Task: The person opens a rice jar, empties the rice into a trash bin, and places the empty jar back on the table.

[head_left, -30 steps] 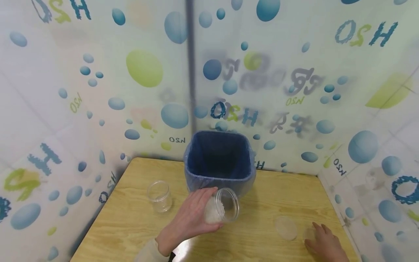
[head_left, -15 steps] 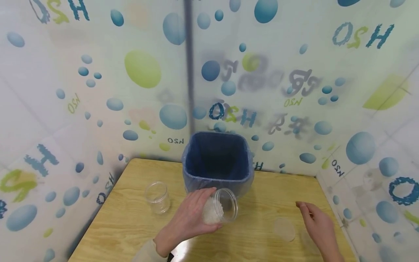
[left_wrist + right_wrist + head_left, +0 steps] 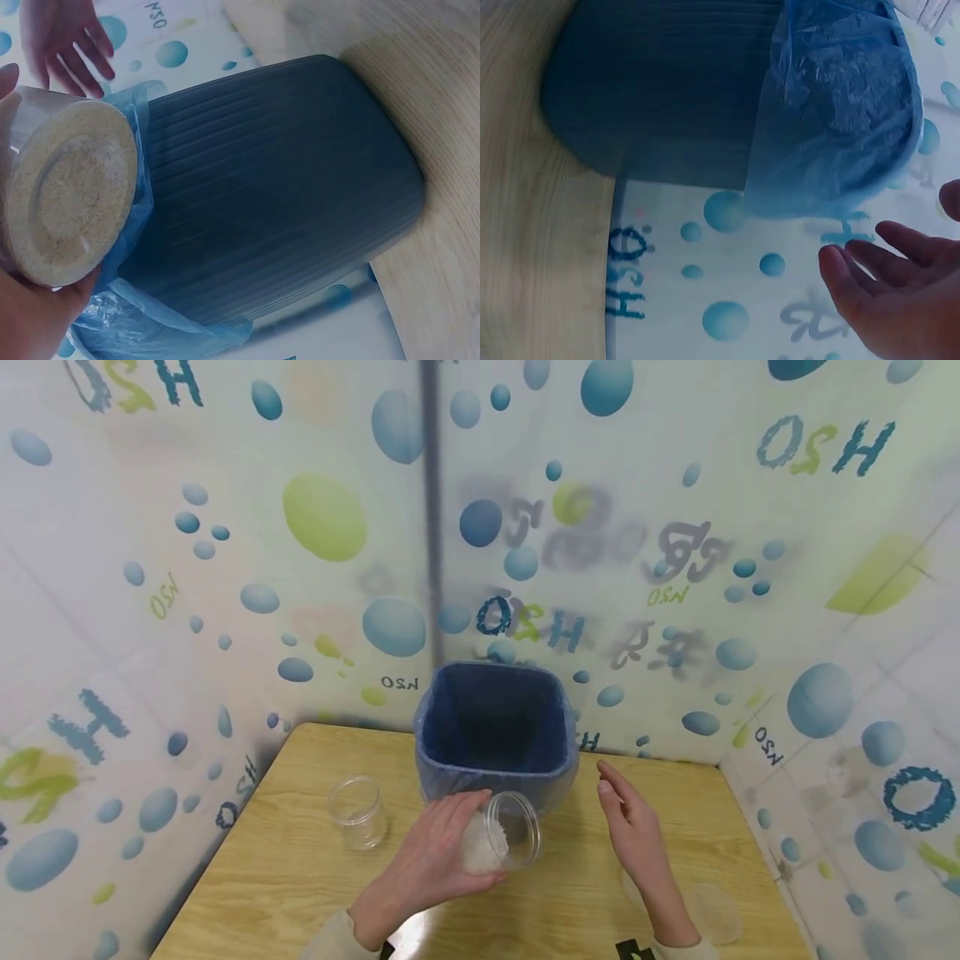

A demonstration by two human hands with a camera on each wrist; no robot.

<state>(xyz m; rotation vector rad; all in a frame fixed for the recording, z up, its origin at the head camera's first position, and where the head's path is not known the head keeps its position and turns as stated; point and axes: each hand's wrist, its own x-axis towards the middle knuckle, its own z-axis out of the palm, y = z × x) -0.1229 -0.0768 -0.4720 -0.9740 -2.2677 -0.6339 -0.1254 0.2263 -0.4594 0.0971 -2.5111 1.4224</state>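
My left hand [image 3: 431, 860] grips a clear plastic jar [image 3: 525, 827], tilted with its mouth to the right. White grains like rice [image 3: 482, 845] lie inside it; the left wrist view shows them through the jar's base [image 3: 79, 195]. Just behind the jar stands a dark blue bin [image 3: 285, 195], lined with a thin blue bag [image 3: 480, 787]. To the right of the jar, my right hand [image 3: 637, 831] is in the air with nothing in it. Its fingers look loosely extended in the right wrist view, apart from the bin.
A second clear jar [image 3: 358, 814], uncovered, stands on the wooden table [image 3: 285, 860] to the left. Two flat clear discs like lids lie to the right: one [image 3: 718, 914] beside my right forearm, the other partly behind it. Patterned walls [image 3: 322, 610] enclose the table.
My right hand has lifted from the disc at the far right and moved left toward the bin and the held jar. The left hand keeps the jar at nearly the same tilt.
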